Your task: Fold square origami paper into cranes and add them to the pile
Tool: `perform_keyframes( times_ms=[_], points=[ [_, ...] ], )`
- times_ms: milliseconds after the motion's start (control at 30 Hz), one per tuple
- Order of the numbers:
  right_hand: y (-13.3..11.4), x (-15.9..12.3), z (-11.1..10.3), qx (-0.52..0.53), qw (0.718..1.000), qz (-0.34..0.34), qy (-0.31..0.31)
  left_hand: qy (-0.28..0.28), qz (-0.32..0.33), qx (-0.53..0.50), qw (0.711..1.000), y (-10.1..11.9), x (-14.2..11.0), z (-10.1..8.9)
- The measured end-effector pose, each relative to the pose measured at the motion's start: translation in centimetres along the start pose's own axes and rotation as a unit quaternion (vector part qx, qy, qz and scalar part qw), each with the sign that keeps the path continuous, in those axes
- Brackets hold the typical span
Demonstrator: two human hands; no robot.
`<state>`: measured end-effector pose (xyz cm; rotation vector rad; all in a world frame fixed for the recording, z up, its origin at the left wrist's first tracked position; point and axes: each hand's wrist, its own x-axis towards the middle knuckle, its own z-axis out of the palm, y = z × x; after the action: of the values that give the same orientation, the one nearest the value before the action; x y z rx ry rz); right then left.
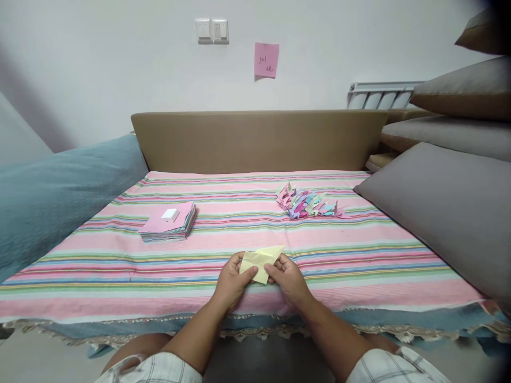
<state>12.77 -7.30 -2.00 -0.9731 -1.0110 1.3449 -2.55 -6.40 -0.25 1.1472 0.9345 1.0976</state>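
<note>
A pale yellow sheet of origami paper (255,259), partly folded with a pointed flap toward the upper right, is held above the striped cloth. My left hand (235,276) pinches its left side, thumb on top and fingers behind. On the right side, my right hand (288,276) grips it the same way, its thumb near the middle of the fold. Beyond my right hand lies a cluster of folded paper pieces (305,203) in pink, purple, blue and green. To the left sits a stack of square paper (165,223), pink on top, with a small white block (170,215) on it.
A striped cloth (231,213) covers the sofa seat, with a brown backrest (255,141) behind. Grey cushions (447,207) pile up at the right; a blue-covered armrest (72,191) stands at the left. A pink note (266,59) and switches (212,31) are on the wall.
</note>
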Motion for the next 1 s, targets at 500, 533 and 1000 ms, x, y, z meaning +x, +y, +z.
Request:
perform_keyframes(
  times_ms=[500, 533, 1000],
  points=[
    [-1.0, 1.0, -2.2, -0.38, 0.914, -0.128, 0.063, -0.014, 0.008, 0.438, 0.899, 2.1, 1.5, -2.4],
    [-1.1, 1.0, -2.1, -0.429, 0.882, -0.18, 0.076, -0.009, 0.014, 0.481, 0.877, 2.2, 1.5, -2.4],
    [0.7, 0.6, -0.9, -0.627, 0.73, -0.273, -0.023, -0.045, 0.289, 0.66, 0.693, 0.4, 1.7, -1.3]
  ],
)
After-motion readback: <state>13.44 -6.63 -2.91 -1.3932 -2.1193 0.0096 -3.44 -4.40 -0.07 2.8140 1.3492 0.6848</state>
